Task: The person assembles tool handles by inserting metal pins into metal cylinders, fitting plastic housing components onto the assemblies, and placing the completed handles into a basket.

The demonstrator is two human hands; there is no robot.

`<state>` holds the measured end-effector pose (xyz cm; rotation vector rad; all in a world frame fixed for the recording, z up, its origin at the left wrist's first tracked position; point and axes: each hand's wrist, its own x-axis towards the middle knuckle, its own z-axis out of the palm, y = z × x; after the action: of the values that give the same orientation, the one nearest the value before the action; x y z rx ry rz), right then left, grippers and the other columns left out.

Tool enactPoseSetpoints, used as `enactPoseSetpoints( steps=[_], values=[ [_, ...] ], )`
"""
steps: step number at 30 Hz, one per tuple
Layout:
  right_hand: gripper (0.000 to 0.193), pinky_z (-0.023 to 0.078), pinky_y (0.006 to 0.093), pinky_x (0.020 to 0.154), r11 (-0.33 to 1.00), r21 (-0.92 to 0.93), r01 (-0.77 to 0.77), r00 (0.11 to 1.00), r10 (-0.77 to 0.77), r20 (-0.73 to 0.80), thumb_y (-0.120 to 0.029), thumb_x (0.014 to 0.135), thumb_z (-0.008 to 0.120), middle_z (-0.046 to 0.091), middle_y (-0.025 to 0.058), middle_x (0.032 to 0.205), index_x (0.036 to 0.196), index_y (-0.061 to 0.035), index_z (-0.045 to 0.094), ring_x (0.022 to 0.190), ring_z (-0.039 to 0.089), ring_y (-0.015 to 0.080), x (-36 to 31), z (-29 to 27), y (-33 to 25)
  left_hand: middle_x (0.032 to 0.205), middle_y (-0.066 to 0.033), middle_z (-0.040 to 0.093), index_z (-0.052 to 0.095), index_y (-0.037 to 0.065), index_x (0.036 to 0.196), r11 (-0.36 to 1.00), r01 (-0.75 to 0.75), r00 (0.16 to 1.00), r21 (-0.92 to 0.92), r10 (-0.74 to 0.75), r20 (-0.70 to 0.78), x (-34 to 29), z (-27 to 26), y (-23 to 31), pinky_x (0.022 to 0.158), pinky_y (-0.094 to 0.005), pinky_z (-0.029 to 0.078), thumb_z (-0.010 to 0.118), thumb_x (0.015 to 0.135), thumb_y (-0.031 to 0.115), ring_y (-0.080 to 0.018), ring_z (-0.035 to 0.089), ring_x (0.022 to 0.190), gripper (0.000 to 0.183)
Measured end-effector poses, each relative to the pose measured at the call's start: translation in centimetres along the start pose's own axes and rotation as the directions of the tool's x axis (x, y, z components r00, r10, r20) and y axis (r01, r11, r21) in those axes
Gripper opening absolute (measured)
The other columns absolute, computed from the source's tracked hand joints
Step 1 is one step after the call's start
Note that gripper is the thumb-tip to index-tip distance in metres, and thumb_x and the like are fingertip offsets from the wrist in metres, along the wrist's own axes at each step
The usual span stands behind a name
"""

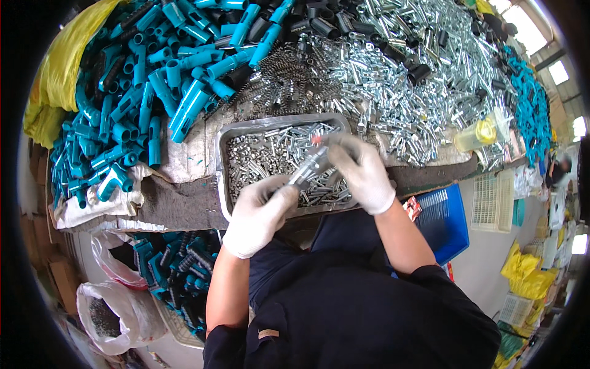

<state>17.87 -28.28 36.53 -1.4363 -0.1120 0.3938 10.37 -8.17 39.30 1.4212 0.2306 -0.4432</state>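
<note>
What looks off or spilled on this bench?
Nothing is clearly damaged. Both gloved hands hold a small metal part over the metal tray. Loose silver parts and teal plastic pieces lie in unsorted heaps across the bench rather than in containers.

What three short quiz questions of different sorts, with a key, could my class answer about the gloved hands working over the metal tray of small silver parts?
1. True or false: the shallow rectangular metal tray is filled with teal plastic tubes.
2. Multiple choice: what do the left hand and right hand, both in white knit gloves, hold together? A) a yellow bag B) a small silvery metal part with a red tip C) a black spring
3. Fill in: the heap of teal plastic tube fittings lies to the person's ____ of the tray.

Key: 1 false, it holds small silver metal pieces. 2 B. 3 left.
</note>
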Motion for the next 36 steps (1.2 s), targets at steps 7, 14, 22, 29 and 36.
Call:
enactPoseSetpoints(
  steps=[7,14,22,29,36],
  values=[
    [0.050,0.054,0.0296,0.076,0.727,-0.658,0.198,0.956,-0.292,-0.035,-0.026,0.085,0.071,0.072,0.0109,0.100,0.126,-0.0011,0.059,0.085,0.071,0.0196,7.9,-1.1,-3.9,0.059,0.0012,0.051,0.062,-0.001,0.073,0.982,-0.091,0.932,0.163,0.141,-0.334,2.0,-2.9,-3.0,0.052,-0.0276,0.036,0.058,0.092,0.024,-0.0069,0.044,0.055,0.031],
    [0.050,0.052,0.0405,0.089,0.151,-0.903,0.402,0.912,-0.155,0.380,-0.042,0.082,0.065,0.069,0.0180,0.108,0.116,-0.0049,0.065,0.097,0.067,0.0341,13.7,9.2,-3.9,0.063,0.0002,0.056,0.069,-0.003,0.087,0.921,-0.136,0.907,0.364,0.264,-0.330,2.8,-3.4,-4.6,0.051,-0.0255,0.039,0.060,0.092,0.025,-0.0068,0.048,0.053,0.029],
    [0.055,0.054,0.0413,0.090,-0.132,-0.943,0.304,0.926,0.274,0.261,-0.054,0.082,0.064,0.070,0.0143,0.113,0.109,-0.0063,0.072,0.103,0.068,0.0313,18.1,12.8,-3.2,0.064,-0.0021,0.059,0.071,-0.002,0.095,0.903,-0.127,0.907,0.411,0.273,-0.321,2.9,-3.5,-5.0,0.055,-0.0277,0.042,0.061,0.091,0.026,-0.0086,0.051,0.058,0.031],
    [0.062,0.052,0.0387,0.081,0.452,-0.865,0.218,0.976,-0.123,0.182,-0.058,0.077,0.071,0.071,0.0189,0.087,0.092,0.0015,0.073,0.085,0.069,0.0314,16.9,4.3,-6.6,0.066,-0.0006,0.058,0.070,-0.002,0.094,0.912,-0.170,0.903,0.373,0.296,-0.312,2.9,-3.6,-5.2,0.057,-0.0266,0.042,0.060,0.092,0.027,-0.0074,0.050,0.061,0.031],
    [0.060,0.048,0.0217,0.055,0.610,-0.792,-0.016,0.971,-0.180,-0.159,-0.055,0.082,0.073,0.065,0.0060,0.085,0.097,0.0035,0.067,0.067,0.060,0.0084,16.6,-2.8,-9.6,0.064,-0.0084,0.064,0.073,0.000,0.092,0.944,-0.108,0.918,0.313,0.215,-0.334,2.6,-3.5,-4.4,0.063,-0.0316,0.048,0.061,0.088,0.033,-0.0154,0.060,0.061,0.035]
  ],
)
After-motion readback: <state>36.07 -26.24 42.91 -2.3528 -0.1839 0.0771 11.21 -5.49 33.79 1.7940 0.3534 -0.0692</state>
